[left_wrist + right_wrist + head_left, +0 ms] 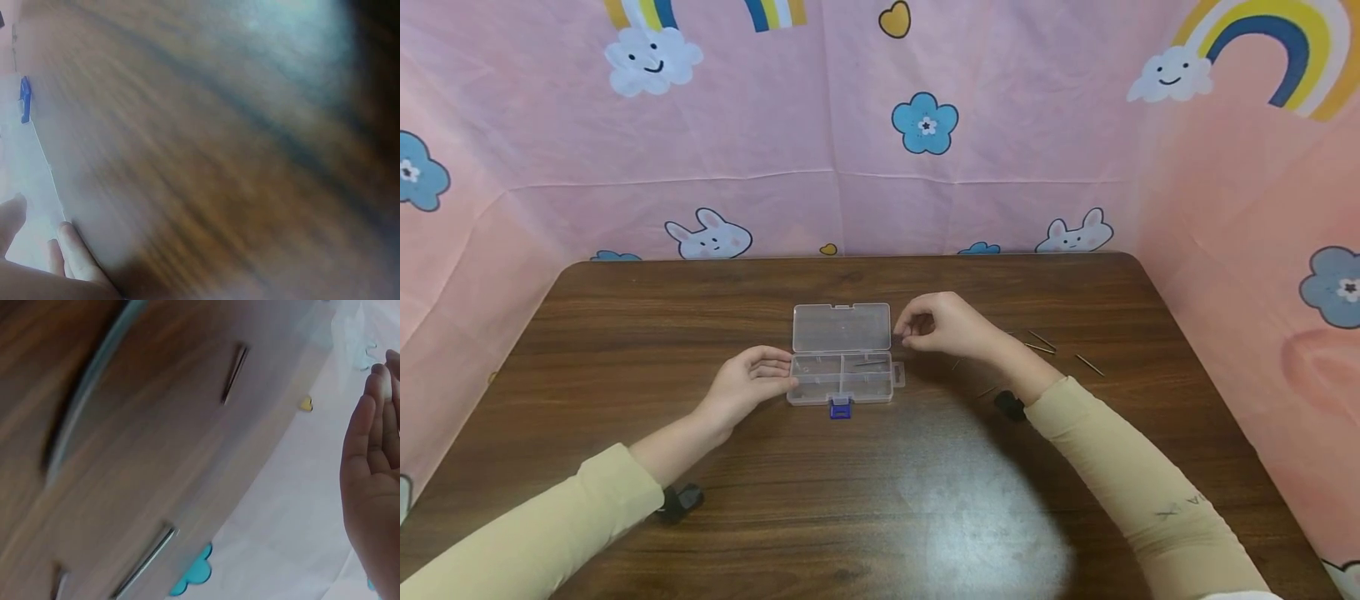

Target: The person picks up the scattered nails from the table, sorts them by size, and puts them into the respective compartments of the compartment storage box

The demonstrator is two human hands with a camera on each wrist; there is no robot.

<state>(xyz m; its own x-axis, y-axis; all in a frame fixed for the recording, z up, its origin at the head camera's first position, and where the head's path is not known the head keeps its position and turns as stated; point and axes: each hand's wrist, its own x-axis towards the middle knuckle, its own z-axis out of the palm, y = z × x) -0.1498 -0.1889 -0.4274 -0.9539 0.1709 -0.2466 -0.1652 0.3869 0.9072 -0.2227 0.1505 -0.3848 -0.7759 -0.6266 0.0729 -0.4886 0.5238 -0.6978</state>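
Note:
A clear plastic box [840, 377] lies open on the table, its lid [842, 327] folded back on the far side and its blue latch [840, 408] towards me. My left hand [737, 390] holds the box's left end between thumb and fingers; the left wrist view shows that hand [69, 262] at the edge too. A thin metal rod [871, 363] lies in the back right compartment. Beside the lid's right edge, my right hand [951, 329] has its thumb and forefinger bent close together; whether anything is between them cannot be told. Its fingers [359, 428] look fairly straight in the right wrist view.
Several thin metal rods lie on the wooden table [775, 500] right of the box, including one [1089, 365] farthest right and another [1042, 340] beyond my right forearm. A patterned pink cloth [760, 117] stands behind the table and at both sides.

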